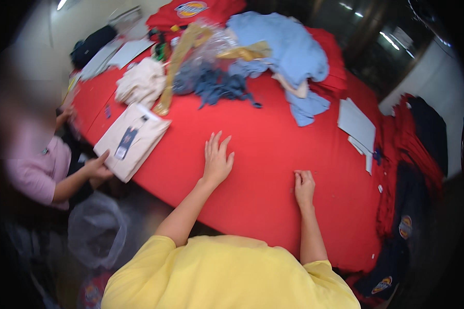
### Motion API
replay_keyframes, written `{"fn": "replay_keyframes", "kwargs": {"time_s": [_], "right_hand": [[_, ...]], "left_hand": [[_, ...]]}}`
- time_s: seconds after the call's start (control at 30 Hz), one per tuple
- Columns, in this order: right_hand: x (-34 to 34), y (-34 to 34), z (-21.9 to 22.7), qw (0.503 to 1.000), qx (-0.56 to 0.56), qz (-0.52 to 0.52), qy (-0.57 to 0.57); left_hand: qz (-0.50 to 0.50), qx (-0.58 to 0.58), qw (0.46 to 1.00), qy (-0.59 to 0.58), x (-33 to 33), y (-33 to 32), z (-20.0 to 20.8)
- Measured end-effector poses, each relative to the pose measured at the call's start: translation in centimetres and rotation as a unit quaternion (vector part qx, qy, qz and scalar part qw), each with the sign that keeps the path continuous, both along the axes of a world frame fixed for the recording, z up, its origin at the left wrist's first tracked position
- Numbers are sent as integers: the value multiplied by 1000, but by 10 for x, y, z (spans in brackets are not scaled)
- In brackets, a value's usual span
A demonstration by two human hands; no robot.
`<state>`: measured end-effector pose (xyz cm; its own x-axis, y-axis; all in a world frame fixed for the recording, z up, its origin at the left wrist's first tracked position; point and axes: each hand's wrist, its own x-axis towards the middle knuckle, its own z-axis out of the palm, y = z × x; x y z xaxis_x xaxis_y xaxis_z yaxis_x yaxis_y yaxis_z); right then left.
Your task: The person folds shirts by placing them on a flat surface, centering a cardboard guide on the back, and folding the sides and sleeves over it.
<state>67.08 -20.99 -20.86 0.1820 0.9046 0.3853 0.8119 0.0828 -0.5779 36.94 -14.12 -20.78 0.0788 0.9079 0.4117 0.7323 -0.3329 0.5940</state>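
Observation:
My left hand [218, 160] is over the middle of the red-covered table [263, 154], its fingers spread and nothing in them. To the right, my right hand [304, 187] is at the table surface with its fingers curled together. Whatever those fingers might hold is hidden. Left of my left hand, a folded cream garment [152, 135] with a dark label lies at the table's edge. Another person's hand [99, 167] grips its near corner.
Ahead lie a light blue cloth heap [281, 44], dark blue scraps [219, 86], brown tape strips [183, 56] and a crumpled cream cloth [142, 82]. White sheets [355, 123] lie right. Red and navy garments [412, 139] pile along the right edge. A clear plastic bag [98, 229] hangs lower left.

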Motion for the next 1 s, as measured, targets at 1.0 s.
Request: {"fn": "replay_keyframes", "kwargs": {"time_s": [1.0], "right_hand": [[142,406,199,932,352,-7,90]], "left_hand": [[24,-3,988,154,134,49,-10]]}}
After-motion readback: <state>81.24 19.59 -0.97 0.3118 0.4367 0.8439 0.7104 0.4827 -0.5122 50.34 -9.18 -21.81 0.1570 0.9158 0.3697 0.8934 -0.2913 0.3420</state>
